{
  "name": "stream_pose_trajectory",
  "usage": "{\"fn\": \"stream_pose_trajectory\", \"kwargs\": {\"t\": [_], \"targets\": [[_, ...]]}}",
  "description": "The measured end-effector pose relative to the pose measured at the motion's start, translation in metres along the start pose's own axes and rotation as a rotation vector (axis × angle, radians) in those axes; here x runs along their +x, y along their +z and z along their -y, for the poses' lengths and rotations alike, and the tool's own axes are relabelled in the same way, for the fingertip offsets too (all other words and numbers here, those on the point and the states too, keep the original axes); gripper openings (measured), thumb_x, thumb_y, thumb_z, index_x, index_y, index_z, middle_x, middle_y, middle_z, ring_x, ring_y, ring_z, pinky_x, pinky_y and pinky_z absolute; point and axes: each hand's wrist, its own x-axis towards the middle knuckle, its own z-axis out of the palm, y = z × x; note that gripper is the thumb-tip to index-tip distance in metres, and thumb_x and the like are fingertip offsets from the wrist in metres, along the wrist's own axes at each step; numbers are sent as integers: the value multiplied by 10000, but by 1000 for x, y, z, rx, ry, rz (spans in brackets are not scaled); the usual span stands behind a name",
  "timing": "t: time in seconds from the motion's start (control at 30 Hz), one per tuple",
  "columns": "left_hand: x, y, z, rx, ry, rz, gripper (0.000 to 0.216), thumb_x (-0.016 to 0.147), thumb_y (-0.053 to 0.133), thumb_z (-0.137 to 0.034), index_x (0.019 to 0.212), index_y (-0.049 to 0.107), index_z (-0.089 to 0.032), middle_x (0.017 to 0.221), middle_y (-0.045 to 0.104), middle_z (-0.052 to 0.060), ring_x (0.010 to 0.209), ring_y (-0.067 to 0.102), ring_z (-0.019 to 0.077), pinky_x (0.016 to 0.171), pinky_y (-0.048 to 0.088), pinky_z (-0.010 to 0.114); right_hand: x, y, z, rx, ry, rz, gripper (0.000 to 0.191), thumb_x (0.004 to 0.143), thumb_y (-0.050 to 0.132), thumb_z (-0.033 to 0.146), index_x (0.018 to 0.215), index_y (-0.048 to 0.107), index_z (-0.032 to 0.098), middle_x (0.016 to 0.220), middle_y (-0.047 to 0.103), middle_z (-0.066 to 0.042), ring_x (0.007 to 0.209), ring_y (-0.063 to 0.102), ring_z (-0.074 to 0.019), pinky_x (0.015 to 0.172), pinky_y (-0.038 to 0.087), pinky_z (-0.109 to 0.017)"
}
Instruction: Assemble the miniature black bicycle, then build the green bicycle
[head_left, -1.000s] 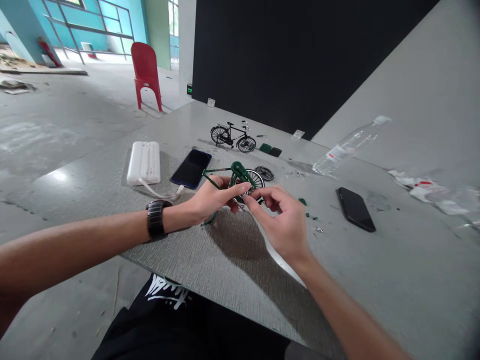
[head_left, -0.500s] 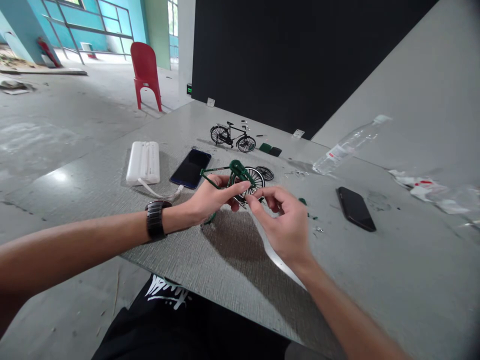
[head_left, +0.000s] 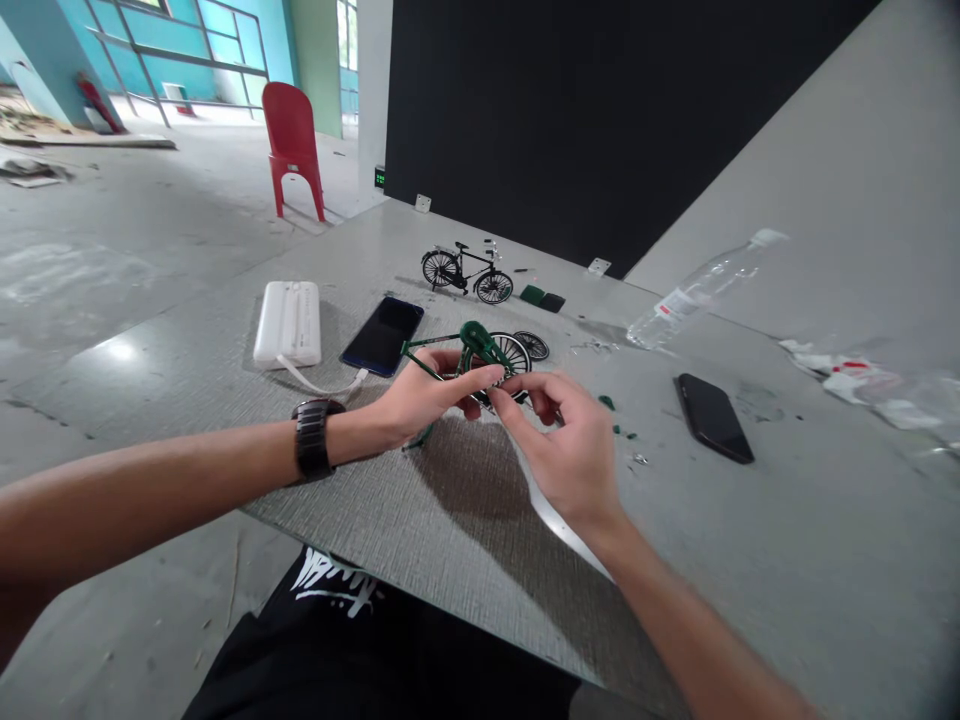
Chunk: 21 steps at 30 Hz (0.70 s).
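My left hand [head_left: 442,395] grips a green model bicycle [head_left: 480,342] by its frame, just above the table. A black-spoked wheel with a pale rim [head_left: 516,352] is fitted at its near end. The fingers of my right hand [head_left: 562,430] are pinched together against the lower part of that wheel, beside my left thumb. Whether a small part sits between those fingertips is hidden. Behind the wheel a loose spoked wheel [head_left: 532,346] lies on the table. Small green parts [head_left: 607,402] and tiny silvery pieces [head_left: 639,459] lie right of my right hand.
A black model bicycle [head_left: 465,272] stands at the back, near dark flat pieces [head_left: 553,302]. Left are a phone [head_left: 384,336] and a white power bank [head_left: 288,325] joined by a cable. Another phone [head_left: 712,418] and a clear bottle [head_left: 701,290] are to the right.
My right fingertips have shifted slightly and sit closer to my left thumb at the wheel. The grip on the green bicycle is the same.
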Motion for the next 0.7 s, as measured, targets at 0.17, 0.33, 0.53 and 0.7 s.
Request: {"fn": "stream_pose_trajectory", "kwargs": {"t": [0.17, 0.33, 0.53, 0.7], "targets": [[1, -1, 0, 9, 1, -4, 310, 803, 826, -424, 797, 720, -132, 809, 697, 31, 623, 573, 80, 584, 488, 237, 0, 1, 0, -2, 4, -4, 134, 913, 724, 337, 840, 724, 225, 687, 465, 30, 645, 442, -145, 604, 351, -311], [0, -1, -1, 38, 18, -6, 311, 806, 823, -430, 788, 721, -137, 790, 690, 28, 612, 570, 78, 580, 482, 233, -1, 1, 1, -6, -8, -6, 134, 919, 722, 335, 843, 714, 225, 691, 476, 30, 644, 449, -144, 607, 356, -313], [1, -2, 1, 82, 18, -27, 335, 819, 799, -464, 784, 715, -142, 754, 670, 22, 588, 557, 81, 567, 470, 238, -1, 0, 3, -10, -21, -1, 122, 915, 723, 319, 836, 710, 228, 692, 478, 29, 644, 449, -145, 608, 357, -311], [1, -3, 2, 107, 32, -34, 359, 836, 783, -489, 755, 703, -148, 717, 652, 9, 570, 550, 78, 558, 456, 233, -1, 1, 4, -11, -35, -4, 119, 915, 721, 307, 832, 704, 223, 694, 476, 31, 643, 452, -142, 609, 358, -307]]}}
